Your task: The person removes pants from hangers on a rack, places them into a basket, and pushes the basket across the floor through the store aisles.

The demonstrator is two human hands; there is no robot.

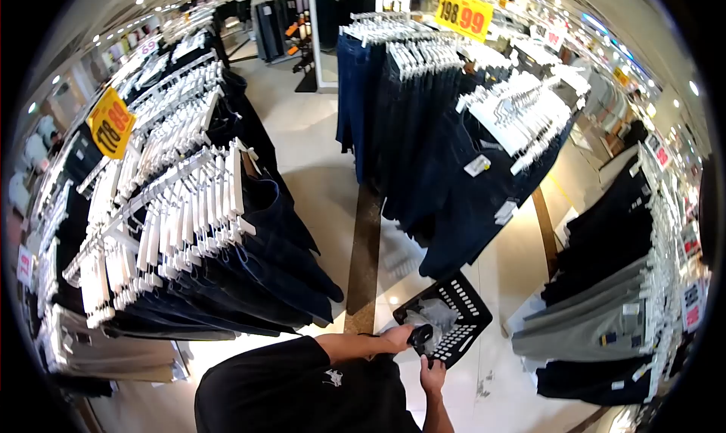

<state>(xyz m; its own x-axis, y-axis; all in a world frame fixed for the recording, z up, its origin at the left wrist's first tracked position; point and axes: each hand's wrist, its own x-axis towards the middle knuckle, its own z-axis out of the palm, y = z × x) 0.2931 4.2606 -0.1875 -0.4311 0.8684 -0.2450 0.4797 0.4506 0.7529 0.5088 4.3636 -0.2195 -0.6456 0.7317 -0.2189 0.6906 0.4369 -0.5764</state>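
A black plastic shopping basket (470, 306) with slotted walls is held tilted in front of my body. My right hand (432, 374) is closed on its near rim. At the basket's near left side, my left hand (396, 338) is closed against a dark rounded object (420, 336); whether this is part of the basket's handle or a separate item is unclear. Inside the basket lies crumpled clear plastic (439, 312), its contents not readable.
Racks of dark jeans (265, 236) on white hangers stand to the left, with more jeans (461, 168) ahead. Grey and black trousers (597, 319) hang at the right. Yellow price signs (463, 15) rise above the racks. A tiled aisle (314, 145) runs between them.
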